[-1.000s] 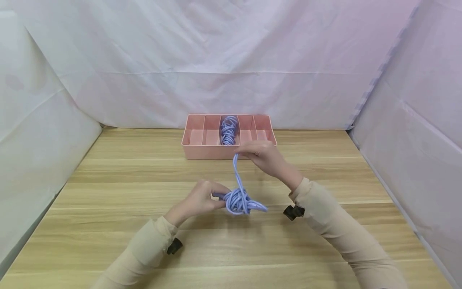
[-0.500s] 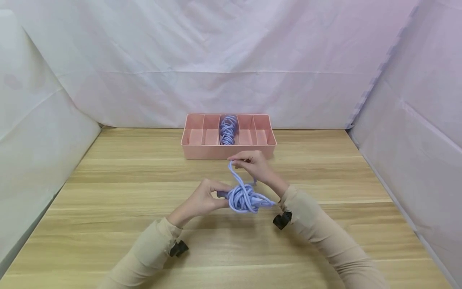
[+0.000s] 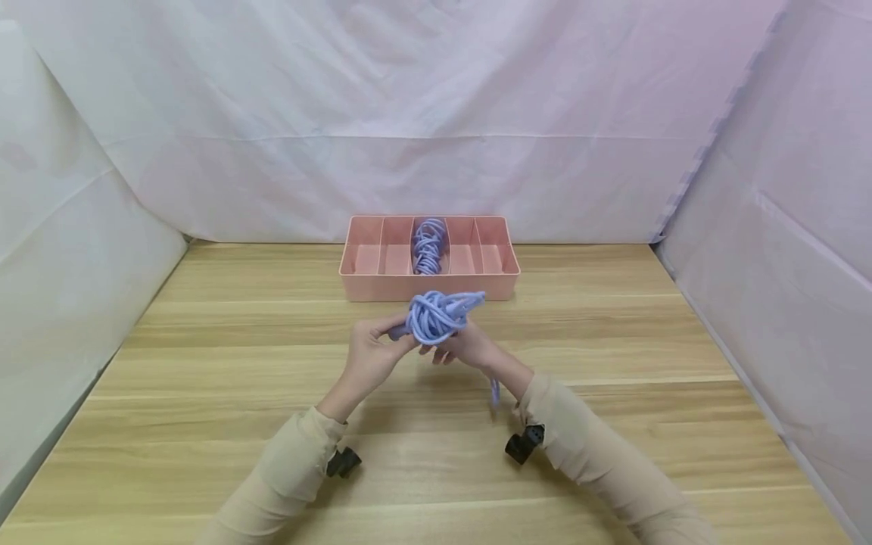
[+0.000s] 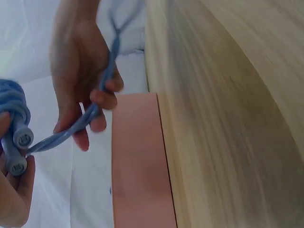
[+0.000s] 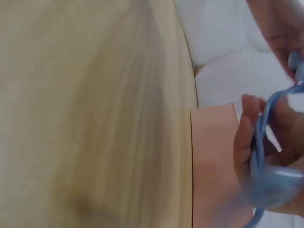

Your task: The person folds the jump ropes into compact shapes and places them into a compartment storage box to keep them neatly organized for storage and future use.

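Observation:
A light-blue jump rope [image 3: 434, 318] is wound into a bundle held above the table. My left hand [image 3: 368, 359] pinches it by two handles [image 4: 23, 137], their round ends side by side in the left wrist view. Just behind and below the bundle, my right hand [image 3: 477, 350] holds trailing strands [image 4: 109, 73] across its curled fingers. A loose piece of the rope [image 3: 495, 392] hangs by the right wrist, blurred in the right wrist view.
A pink box [image 3: 429, 288] divided into compartments stands at the table's back. In its middle compartment lies another coiled blue cord [image 3: 429, 246]. White cloth [image 3: 422, 182] walls the wooden table [image 3: 436, 484] at the back and sides.
My right hand has come down from above the bundle to beneath it, bringing the strand along. The bundle has been raised towards the box and turned, its right end now tilting upward.

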Demonstrator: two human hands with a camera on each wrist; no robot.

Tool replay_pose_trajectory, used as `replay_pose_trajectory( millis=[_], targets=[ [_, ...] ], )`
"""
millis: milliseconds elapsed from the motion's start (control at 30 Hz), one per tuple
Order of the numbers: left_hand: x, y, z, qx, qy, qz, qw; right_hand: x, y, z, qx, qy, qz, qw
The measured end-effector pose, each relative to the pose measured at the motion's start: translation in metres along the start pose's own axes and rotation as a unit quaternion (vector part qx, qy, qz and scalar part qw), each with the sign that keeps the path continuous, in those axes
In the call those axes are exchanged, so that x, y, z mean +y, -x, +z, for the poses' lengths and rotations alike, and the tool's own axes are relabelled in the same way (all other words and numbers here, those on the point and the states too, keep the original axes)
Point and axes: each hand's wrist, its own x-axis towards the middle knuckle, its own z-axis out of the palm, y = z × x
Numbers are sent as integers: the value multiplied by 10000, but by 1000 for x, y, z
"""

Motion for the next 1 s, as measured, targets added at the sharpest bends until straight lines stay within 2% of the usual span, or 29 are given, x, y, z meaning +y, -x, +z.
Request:
replay_pose_trajectory(
  millis=[33,100,200,267,367,467,633,800,900,933,1000],
  targets=[
    [3,0,-1,184,-108,18,9998,-19,7,3,-151,-88,161,9997],
    [8,-1,-3,481,-256,68,9985,-48,20,5,-170,76,165,9997],
    [17,-3,-7,739,-377,91,9965,-73,33,5,-36,489,24,9988],
    [20,-4,-9,827,-450,21,9956,-78,38,4,78,729,-52,9973],
    [19,-5,-12,1010,-533,-200,9933,-71,41,3,267,1203,-123,9923],
    [8,-6,-13,1325,-604,-364,9887,-63,45,2,439,1942,-363,9793],
    [-17,-6,-18,1644,-655,-528,9828,-70,56,0,737,3168,-855,9418],
    [-23,-5,-21,1762,-840,-690,9783,-80,64,-4,766,3950,-1211,9075],
    [-24,-5,-21,1771,-1065,-635,9764,-86,69,-8,674,4395,-1459,8838],
    [-24,-5,-22,1736,-1190,-565,9760,-89,71,-9,637,4616,-1559,8709],
    [-25,-5,-22,1609,-1529,-380,9743,-95,74,-12,591,5146,-1890,8343]
  ],
)
